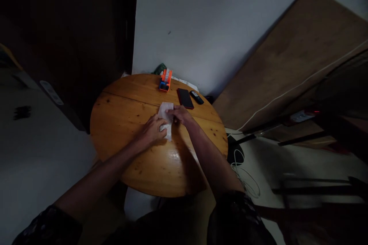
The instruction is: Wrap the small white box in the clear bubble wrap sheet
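A whitish, crinkled piece of wrap (166, 109) lies near the middle of the round wooden table (120, 122); it looks like bubble wrap, and whether anything is inside cannot be seen. My left hand (154, 129) is at its lower left side, with bent fingers gripping that edge and partly covering it. At the upper right edge my right hand (180, 114) pinches the wrap between thumb and fingers. Beyond my hands stands an orange and blue tape dispenser (166, 80) with a roll in it.
A dark phone-like slab with red edges (185, 98) and a small keypad phone (196, 97) lie right of the dispenser. Behind the table is a pale wall (184, 26). A large wooden board (287, 46) leans at the right, and a white cable (244, 176) coils on the floor.
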`<state>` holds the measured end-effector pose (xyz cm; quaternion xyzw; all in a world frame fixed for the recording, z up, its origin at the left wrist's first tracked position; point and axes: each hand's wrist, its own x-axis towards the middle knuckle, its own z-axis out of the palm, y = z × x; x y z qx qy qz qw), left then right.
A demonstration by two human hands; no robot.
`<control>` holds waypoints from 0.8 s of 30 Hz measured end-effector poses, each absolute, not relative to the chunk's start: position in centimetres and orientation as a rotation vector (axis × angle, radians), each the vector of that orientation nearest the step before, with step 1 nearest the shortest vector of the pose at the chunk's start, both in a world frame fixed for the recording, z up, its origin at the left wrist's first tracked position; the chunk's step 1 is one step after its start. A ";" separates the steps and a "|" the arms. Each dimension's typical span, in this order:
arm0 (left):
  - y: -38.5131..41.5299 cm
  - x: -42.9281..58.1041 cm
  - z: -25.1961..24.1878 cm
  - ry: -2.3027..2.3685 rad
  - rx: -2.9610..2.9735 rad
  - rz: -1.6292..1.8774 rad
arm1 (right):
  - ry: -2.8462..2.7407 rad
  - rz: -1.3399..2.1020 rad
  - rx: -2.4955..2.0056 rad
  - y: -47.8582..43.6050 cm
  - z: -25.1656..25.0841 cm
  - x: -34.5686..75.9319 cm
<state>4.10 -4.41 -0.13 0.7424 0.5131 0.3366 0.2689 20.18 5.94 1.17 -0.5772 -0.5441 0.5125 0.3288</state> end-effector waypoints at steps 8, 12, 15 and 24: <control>-4.5 4.3 -0.6 1.472 1.922 0.936 | -1.512 1.127 -1.126 4.0 1.1 19.5; -4.6 4.4 -0.3 1.530 1.905 0.915 | -1.642 1.024 -1.125 1.1 1.9 20.1; -5.3 4.3 0.6 1.605 1.939 0.908 | -1.720 0.949 -1.164 -1.1 2.3 20.5; -5.9 3.9 -0.3 1.709 1.913 1.058 | -1.910 0.708 -1.125 -5.4 0.1 20.8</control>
